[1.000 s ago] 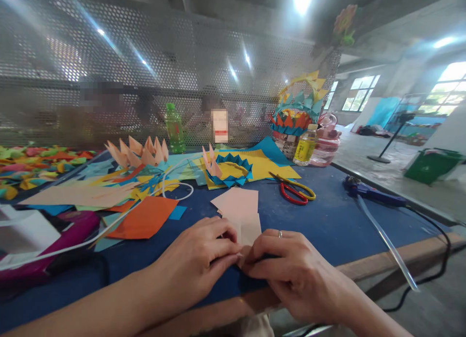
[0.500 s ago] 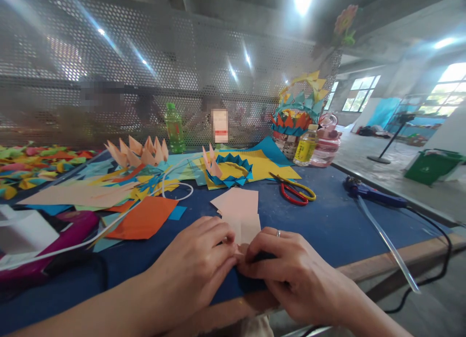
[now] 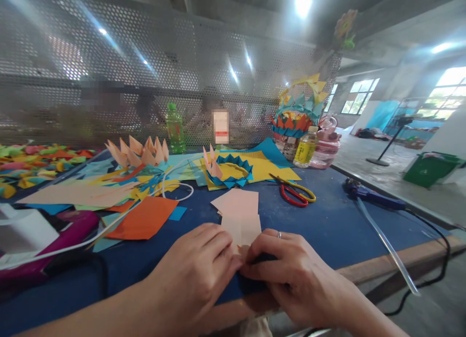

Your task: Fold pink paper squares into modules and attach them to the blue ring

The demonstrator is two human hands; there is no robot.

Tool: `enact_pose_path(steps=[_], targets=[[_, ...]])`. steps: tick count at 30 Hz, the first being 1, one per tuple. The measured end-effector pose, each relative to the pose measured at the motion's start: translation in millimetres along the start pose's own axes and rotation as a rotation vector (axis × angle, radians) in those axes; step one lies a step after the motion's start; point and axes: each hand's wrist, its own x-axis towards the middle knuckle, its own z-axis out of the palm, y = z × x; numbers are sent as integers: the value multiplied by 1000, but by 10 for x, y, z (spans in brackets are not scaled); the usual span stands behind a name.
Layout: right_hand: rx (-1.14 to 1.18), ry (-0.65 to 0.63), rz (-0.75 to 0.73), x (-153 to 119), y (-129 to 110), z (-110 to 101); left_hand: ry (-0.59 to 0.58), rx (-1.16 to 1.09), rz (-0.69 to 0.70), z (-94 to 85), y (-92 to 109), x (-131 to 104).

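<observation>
My left hand (image 3: 204, 261) and my right hand (image 3: 282, 271) meet at the near edge of the table, both with fingers closed in a pinch. Between their fingertips is a small folded bit of pale pink paper (image 3: 239, 248), mostly hidden by the fingers. Just beyond lie pale pink paper sheets (image 3: 238, 201), overlapping flat on the blue table top. Whether the pinched bit belongs to the nearest sheet I cannot tell. To the left rests an orange paper sheet (image 3: 143, 218) beside a small blue paper piece (image 3: 177, 213).
Red-and-yellow scissors (image 3: 296, 193) lie beyond my right hand, and a blue glue gun (image 3: 374, 193) with a clear stick farther right. A blue paper ring (image 3: 235, 158), pink folded points (image 3: 140, 151) and bottles (image 3: 306, 147) stand behind. A white cable (image 3: 109, 225) crosses the left side.
My left hand has shifted slightly down and its fingers have straightened forward over the pinched paper. The right hand stays nearly in place.
</observation>
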Motion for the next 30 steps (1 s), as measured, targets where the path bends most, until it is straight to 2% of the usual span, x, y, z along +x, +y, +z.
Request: enact_pose_path(steps=[5,11,15,19,23,30], targets=[[28,9,-2,-11,-1,5,49,-222,8,-104,74,16],[19,16,8,-14,9,21,-6,-234,-84,-81,98,48],[40,7,12,-5,-1,21,23,-113,-115,-6,117,24],[46,-7,7,4,-15,8,123,147,-41,22,168,-19],[48,-37,25,-1,-15,-1,140,328,-47,27,204,-35],[38,-36,37,-18,-8,7,159,309,-158,16,215,-19]])
